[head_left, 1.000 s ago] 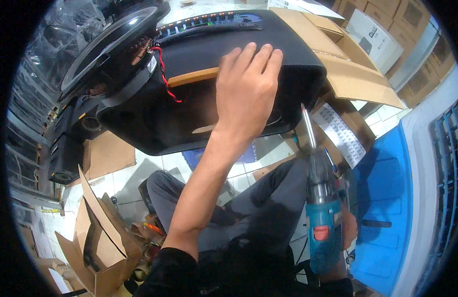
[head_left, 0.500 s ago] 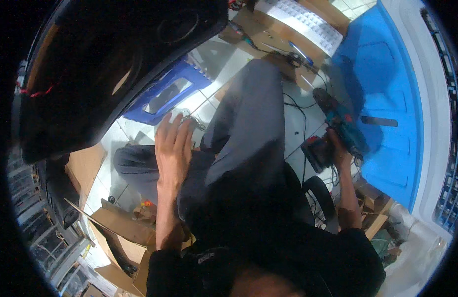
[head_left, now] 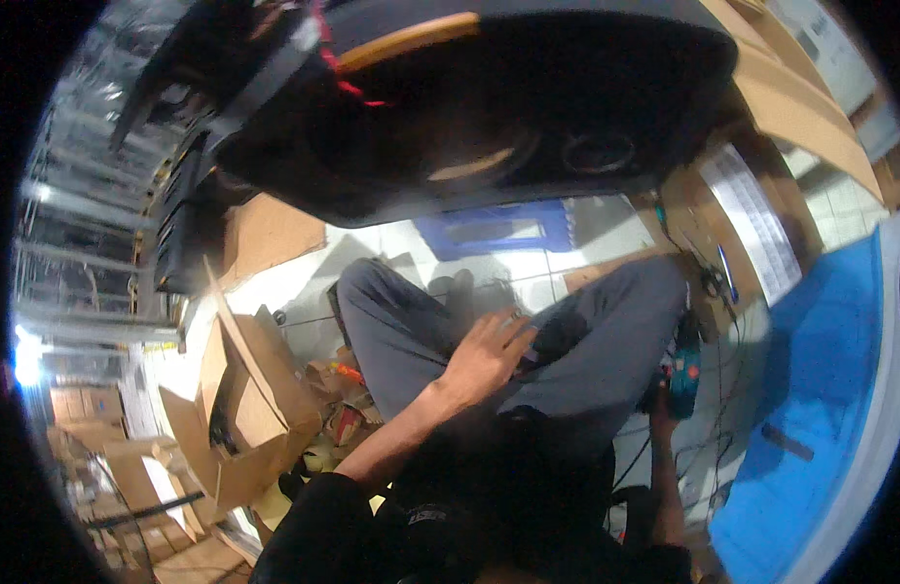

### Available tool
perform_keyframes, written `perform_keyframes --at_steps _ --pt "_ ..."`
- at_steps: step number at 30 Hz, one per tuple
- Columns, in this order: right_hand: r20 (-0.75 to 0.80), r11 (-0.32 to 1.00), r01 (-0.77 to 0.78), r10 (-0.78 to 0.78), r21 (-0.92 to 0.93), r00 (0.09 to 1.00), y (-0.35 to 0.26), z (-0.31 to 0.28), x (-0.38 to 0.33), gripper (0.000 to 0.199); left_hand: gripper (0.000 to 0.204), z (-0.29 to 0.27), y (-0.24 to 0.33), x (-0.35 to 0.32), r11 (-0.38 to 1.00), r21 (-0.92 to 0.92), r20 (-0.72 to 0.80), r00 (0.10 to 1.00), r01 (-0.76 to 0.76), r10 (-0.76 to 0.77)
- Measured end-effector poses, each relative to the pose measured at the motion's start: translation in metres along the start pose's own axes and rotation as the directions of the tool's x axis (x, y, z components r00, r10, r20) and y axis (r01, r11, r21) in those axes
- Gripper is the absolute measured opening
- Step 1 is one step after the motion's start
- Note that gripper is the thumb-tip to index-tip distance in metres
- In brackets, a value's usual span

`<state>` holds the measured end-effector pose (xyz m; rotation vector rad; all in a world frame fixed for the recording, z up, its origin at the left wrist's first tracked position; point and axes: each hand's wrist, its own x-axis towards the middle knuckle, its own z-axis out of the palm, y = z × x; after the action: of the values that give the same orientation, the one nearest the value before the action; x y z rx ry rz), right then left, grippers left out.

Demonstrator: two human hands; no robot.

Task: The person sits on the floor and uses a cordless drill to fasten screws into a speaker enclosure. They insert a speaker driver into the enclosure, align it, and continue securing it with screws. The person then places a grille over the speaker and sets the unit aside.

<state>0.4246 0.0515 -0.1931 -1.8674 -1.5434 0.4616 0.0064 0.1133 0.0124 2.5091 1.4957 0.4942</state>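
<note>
The black speaker cabinet (head_left: 450, 107) stands across the upper part of the view, its hollow side turned toward the seated person, presumably so that the inside is within reach. A red wire (head_left: 348, 86) hangs past a bare wood edge (head_left: 411, 41), and it looks left loose on purpose, giving it slack. A purple-blue stool (head_left: 498, 231) shows below the cabinet; whether it bears the weight cannot be told.

The right hand (head_left: 661, 409) grasps the teal power drill (head_left: 691, 360) low beside the person's right leg (head_left: 615, 350), likely to keep the tool ready yet out of the way; part of its grip is hidden. The left hand (head_left: 489, 355) is over the lap, back upward, its fingers loosely bent. Its underside is out of sight, so whether it has hold of something small cannot be told.

The cabinet lies beyond both hands, apart from them, more directly ahead of the left. The drill is well to the right of the left hand, between the right leg and the blue panel (head_left: 820, 380).
</note>
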Motion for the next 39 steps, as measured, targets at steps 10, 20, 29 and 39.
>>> perform_keyframes --at_steps 10,20,29,39 --pt "0.002 0.957 -0.138 0.142 0.254 0.990 -0.097 -0.024 0.002 0.055 0.049 0.002 0.001 0.003 0.998 -0.016 -0.056 0.996 -0.064 0.063" --pt "-0.058 0.986 0.006 0.004 0.168 0.998 -0.175 -0.049 -0.006 0.054 0.009 -0.074 -0.124 -0.071 0.821 0.145 -0.500 0.757 0.552 -0.421" --pt "-0.044 0.935 -0.254 0.251 -0.249 0.967 -0.071 -0.145 -0.041 0.047 0.020 0.000 -0.163 -0.236 0.326 0.037 0.022 0.326 0.945 -0.945" --pt "-0.287 0.984 -0.127 0.086 -0.127 0.954 -0.085 -0.199 0.055 0.043 0.042 0.135 -0.197 -0.280 0.310 0.096 0.327 0.264 0.946 -0.907"
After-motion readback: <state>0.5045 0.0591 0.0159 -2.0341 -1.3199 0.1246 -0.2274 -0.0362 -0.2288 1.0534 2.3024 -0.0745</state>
